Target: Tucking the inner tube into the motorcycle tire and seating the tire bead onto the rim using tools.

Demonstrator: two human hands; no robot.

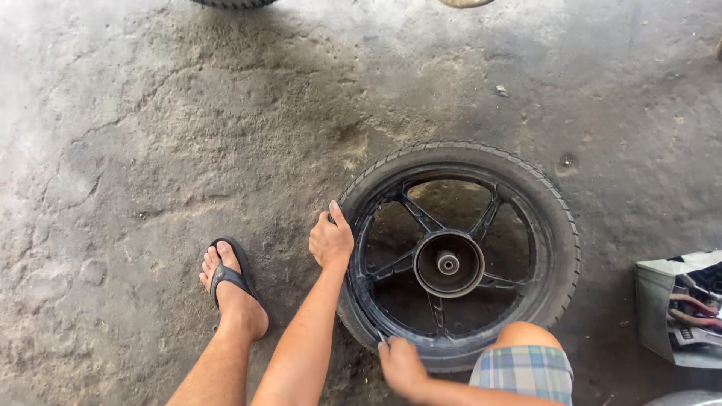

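Note:
A motorcycle wheel (459, 256) lies flat on the concrete floor: black tyre (556, 218) on a black spoked rim with a metal hub (449, 263) in the middle. My left hand (331, 240) is closed on the tyre's left edge, thumb up on the sidewall. My right hand (401, 365) is closed on a thin metal tool (382, 340), its tip at the gap between tyre and rim at the near left side. My right knee in plaid shorts (524, 368) rests over the tyre's near edge.
My left foot in a black flip-flop (228, 282) stands on the stained, cracked floor (188, 135) left of the wheel. A grey open box (656, 301) with tools sits at the right edge. Another tyre's edge (233, 3) shows at the top.

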